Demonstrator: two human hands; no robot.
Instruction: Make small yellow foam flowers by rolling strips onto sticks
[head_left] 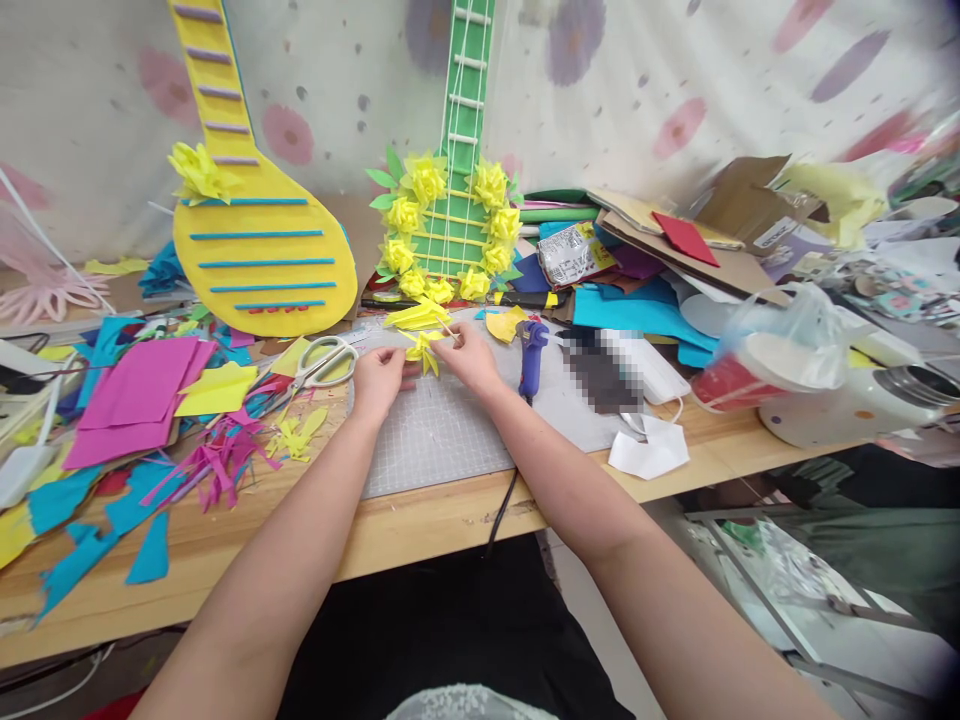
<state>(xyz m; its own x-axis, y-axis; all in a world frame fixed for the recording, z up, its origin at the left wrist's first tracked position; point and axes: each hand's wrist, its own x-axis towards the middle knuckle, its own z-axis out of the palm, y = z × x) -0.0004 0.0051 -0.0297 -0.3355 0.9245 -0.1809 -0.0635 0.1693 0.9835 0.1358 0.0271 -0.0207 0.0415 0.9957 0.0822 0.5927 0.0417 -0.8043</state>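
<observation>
Both hands over the grey mat (431,440), near its left half. Yellow flower (424,354) sits between them at the fingertips, petals splayed, above the mat's upper left part. Right hand (469,356) has thumb and finger closed on a thin pale stick (448,329), right by the flower. Left hand (379,382) is on the other side, fingers bent towards the petals — too small to tell whether it actually pinches one.

Just beyond the flower: yellow strips (417,315), lying in front of the green guitar (450,225), which stands upright with a ring of yellow roses (497,226) round its body. Yellow guitar (262,265) stands to its left, one yellow bloom (201,173) at the neck joint.

Right of the right hand: blue glue gun (531,362) on the mat, yellow scrap (505,323) near its nozzle end. White mask (651,447) further right, at the mat's edge; bagged cup (772,365) and bottle (840,405) past that.

Left of the left hand: scissors (326,362), blades pointing left-down — then magenta sheets (135,395) and blue scraps (150,550) on the wooden table (262,545).
</observation>
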